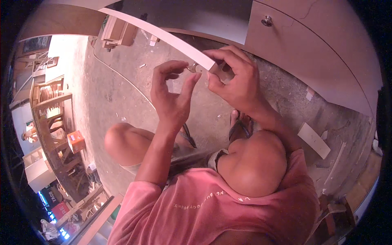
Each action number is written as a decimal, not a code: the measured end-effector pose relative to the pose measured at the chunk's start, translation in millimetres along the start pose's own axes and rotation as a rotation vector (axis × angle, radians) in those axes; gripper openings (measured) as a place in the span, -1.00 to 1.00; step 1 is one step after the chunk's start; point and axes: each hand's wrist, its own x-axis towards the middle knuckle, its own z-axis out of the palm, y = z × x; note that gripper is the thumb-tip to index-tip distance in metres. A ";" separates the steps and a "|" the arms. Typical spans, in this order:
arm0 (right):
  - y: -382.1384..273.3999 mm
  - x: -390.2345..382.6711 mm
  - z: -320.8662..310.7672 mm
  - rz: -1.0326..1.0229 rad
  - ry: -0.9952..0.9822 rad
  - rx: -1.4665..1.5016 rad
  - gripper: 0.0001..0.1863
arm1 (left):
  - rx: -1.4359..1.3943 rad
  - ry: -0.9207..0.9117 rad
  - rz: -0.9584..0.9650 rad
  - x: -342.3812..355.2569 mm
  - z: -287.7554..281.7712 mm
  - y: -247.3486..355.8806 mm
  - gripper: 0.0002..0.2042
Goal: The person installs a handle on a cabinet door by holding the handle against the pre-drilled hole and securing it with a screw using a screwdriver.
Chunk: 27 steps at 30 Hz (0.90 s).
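Observation:
A long board with a pale edge (175, 40) reaches from the upper left to the middle of the view, in front of the cabinet. My right hand (241, 77) is closed around its near end, thumb below and fingers over the far side. Just left of that end, my left hand (171, 90) pinches a small shiny round piece (197, 68) between thumb and fingertips. The piece sits close to the board's face; whether it touches is unclear. Its exact kind is too small to make out.
A pale cabinet front (302, 49) with a round metal knob (266, 21) stands ahead on the right. Stacked boards (118, 32) lie far left, and a cable (122, 75) crosses the concrete floor. An orange box (76, 141) is by wooden frames at left; a pale offcut (313, 140) lies right.

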 end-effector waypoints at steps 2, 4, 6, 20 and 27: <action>0.3 0.9 -0.6 -0.013 -0.002 -0.040 -0.59 | -0.144 0.038 -0.028 -0.6 3.7 0.6 -0.72; 0.1 1.4 -1.0 -0.015 0.002 -0.043 -0.59 | -0.437 0.016 -0.214 0.7 4.3 0.3 -0.72; 0.1 1.9 -1.2 -0.015 0.005 -0.048 -0.59 | -0.432 -0.231 -0.351 4.3 1.6 -1.9 -0.70; 0.1 2.0 -0.1 -0.027 0.010 -0.037 -0.60 | -0.573 -0.219 -0.430 7.1 0.9 -0.9 -0.72; -1.5 1.8 -0.5 -0.006 0.006 -0.046 -0.60 | -0.500 0.007 -0.153 5.2 9.8 -4.3 -0.75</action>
